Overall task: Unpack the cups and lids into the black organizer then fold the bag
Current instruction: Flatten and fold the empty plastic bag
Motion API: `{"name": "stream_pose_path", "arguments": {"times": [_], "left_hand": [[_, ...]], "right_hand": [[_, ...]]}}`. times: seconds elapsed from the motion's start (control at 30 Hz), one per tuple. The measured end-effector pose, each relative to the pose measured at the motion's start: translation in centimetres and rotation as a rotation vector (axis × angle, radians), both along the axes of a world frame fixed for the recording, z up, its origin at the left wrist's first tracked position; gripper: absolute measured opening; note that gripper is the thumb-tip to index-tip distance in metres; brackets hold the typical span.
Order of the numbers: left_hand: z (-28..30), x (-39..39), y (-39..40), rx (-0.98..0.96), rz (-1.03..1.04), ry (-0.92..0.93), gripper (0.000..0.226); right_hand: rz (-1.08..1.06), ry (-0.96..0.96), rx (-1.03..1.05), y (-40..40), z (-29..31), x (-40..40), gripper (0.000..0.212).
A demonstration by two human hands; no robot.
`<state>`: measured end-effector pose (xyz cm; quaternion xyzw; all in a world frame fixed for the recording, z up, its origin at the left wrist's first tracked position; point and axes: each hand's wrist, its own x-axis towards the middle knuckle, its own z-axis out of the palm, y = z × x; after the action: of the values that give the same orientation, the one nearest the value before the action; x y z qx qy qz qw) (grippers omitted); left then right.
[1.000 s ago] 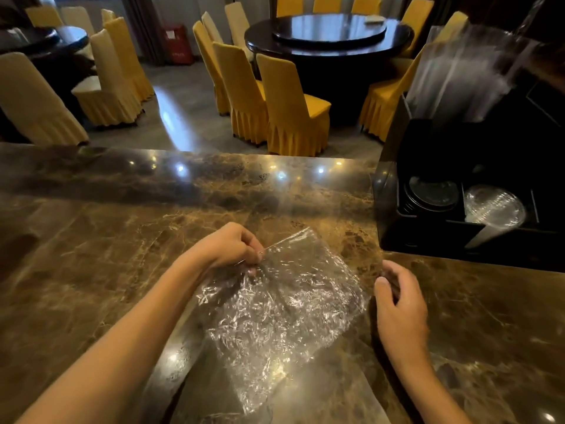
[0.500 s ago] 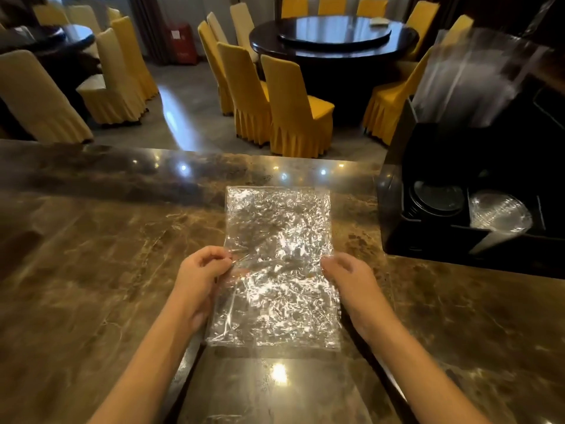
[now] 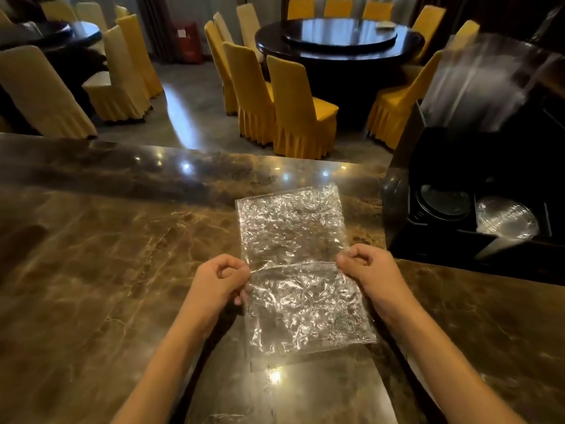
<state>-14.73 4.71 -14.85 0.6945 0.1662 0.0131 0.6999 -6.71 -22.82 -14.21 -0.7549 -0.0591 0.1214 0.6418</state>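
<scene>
A crinkled clear plastic bag [image 3: 293,240] lies flat on the brown marble counter [image 3: 107,255], a crease running across its middle. My left hand [image 3: 221,280] pinches the bag's left edge at that crease. My right hand [image 3: 367,270] pinches the right edge at the same height. To the right stands the black organizer [image 3: 434,240]. Its front compartments hold a stack of black lids [image 3: 443,203] and a stack of clear lids [image 3: 504,217]. Clear cups [image 3: 480,84] stick up from its back part.
Beyond the counter's far edge are yellow-covered chairs [image 3: 293,105] and a round dark table [image 3: 339,38]. More chairs and a second dark table [image 3: 61,35] stand at the far left. The organizer sits close to my right hand.
The bag was turned and spread flat lengthwise away from me. Both hands came in to its side edges and now pinch it at the middle crease.
</scene>
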Motion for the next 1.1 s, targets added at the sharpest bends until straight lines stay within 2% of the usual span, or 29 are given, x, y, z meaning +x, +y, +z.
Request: {"name": "stream_pose_path", "arguments": {"times": [0.07, 0.23, 0.43, 0.5, 0.6, 0.67, 0.73, 0.8, 0.87, 0.93, 1.0, 1.07, 1.1], "left_hand": [[-0.2, 0.1, 0.0, -0.036, 0.004, -0.023, 0.009], [0.0, 0.5, -0.4, -0.201, 0.014, -0.087, 0.013], [0.9, 0.5, -1.1, -0.388, 0.076, -0.143, 0.013], [1.2, 0.4, -1.2, -0.370, 0.093, -0.146, 0.024], [1.8, 0.1, -1.4, -0.261, 0.093, -0.141, 0.035], [2.0, -0.2, -1.2, -0.254, 0.112, -0.143, 0.040], [2.2, -0.6, -1.2, -0.278, 0.123, -0.152, 0.036], [2.4, -1.0, -1.7, -0.350, 0.124, -0.159, 0.023], [2.2, -1.6, -2.6, -0.422, 0.133, -0.138, 0.031], [1.9, -2.2, -3.3, -0.310, 0.060, -0.078, 0.037], [1.6, -3.1, -4.2, -0.129, -0.037, -0.049, 0.025], [1.3, -3.5, -5.0, -0.110, 0.021, -0.044, 0.022], [1.4, -3.6, -5.4, -0.125, 0.060, -0.040, 0.022]], "right_hand": [[-0.011, 0.017, 0.050, -0.4, -0.1, 0.1, 0.006], [-0.051, 0.032, 0.149, -1.0, -0.2, 0.5, 0.009], [-0.108, 0.152, 0.349, -1.2, -0.1, 0.5, 0.023], [-0.101, 0.145, 0.351, -1.3, 0.0, 0.6, 0.027], [-0.100, 0.105, 0.241, -1.2, 0.2, 0.5, 0.029], [-0.095, 0.149, 0.288, -1.2, 0.2, 0.4, 0.029], [-0.072, 0.211, 0.360, -1.1, -0.2, 0.2, 0.018], [-0.075, 0.204, 0.349, -0.9, -0.5, -0.1, 0.009], [-0.127, 0.145, 0.356, -0.7, -0.7, -0.3, 0.014], [-0.180, 0.111, 0.438, -0.2, -0.3, -0.5, 0.020], [-0.217, 0.094, 0.509, 0.1, 0.1, -0.8, 0.019], [-0.230, 0.078, 0.509, 0.2, 0.6, -1.1, 0.019], [-0.232, 0.084, 0.497, 0.1, 0.7, -1.3, 0.027]]}}
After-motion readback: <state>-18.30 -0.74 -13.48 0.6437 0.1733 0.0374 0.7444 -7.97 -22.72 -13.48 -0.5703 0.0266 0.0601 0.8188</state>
